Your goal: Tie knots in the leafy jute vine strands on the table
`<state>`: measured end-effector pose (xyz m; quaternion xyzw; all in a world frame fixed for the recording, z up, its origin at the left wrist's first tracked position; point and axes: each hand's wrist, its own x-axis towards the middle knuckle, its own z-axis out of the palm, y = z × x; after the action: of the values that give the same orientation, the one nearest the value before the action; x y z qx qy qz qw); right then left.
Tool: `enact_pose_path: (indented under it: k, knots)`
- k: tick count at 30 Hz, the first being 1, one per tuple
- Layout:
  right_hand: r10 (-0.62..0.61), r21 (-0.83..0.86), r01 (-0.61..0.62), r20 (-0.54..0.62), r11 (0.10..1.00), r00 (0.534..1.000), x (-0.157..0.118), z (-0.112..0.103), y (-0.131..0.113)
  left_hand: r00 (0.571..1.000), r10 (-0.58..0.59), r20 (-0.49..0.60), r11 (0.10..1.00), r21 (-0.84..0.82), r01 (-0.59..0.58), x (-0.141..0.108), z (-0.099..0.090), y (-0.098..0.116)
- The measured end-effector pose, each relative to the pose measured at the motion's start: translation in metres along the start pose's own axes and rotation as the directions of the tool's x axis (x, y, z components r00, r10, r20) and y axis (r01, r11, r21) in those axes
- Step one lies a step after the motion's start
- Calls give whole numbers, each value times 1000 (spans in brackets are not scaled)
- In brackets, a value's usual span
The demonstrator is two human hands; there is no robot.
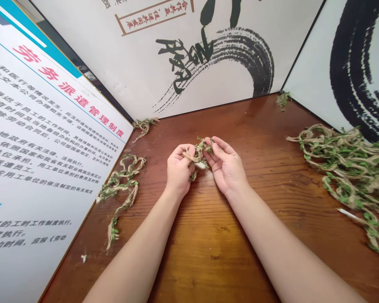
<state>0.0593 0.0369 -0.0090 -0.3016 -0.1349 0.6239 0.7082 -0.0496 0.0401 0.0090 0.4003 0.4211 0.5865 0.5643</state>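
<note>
One brown counter (205, 252) spreads below three white panels at its edges: the left panel (6, 269) with a red heading over text, the middle panel (221, 80) with brushwork, the right panel (316, 71) with a thick black arc. Two bare forearms (139, 248) reach in over it. At right lies one pile (360, 176) of leafy twine, too tangled to count; at left, one looping length (113, 190). The left hand (180, 168) grips one bunch (197, 156) of such twine over the counter's middle; the right hand (225, 166) is narrow, thumb and fingertips at the bunch's right end. Two tufts (145, 124) lie in the back corners, one each. One white scrap (84, 258) sits near the left edge.
</note>
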Motion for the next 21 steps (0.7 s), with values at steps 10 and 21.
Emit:
enact_pose_path:
  k: [10, 21]
  knots:
    - [-282, -382, 278, 45, 881, 958, -11, 2, 11, 1000, -5, 19, 1000, -17, 5, 0, 0, 3]
    - [-402, -647, 481, 280, 592, 872, -17, 4, 12, 999, -20, 34, 1000, 2, 20, 1, -3, 0]
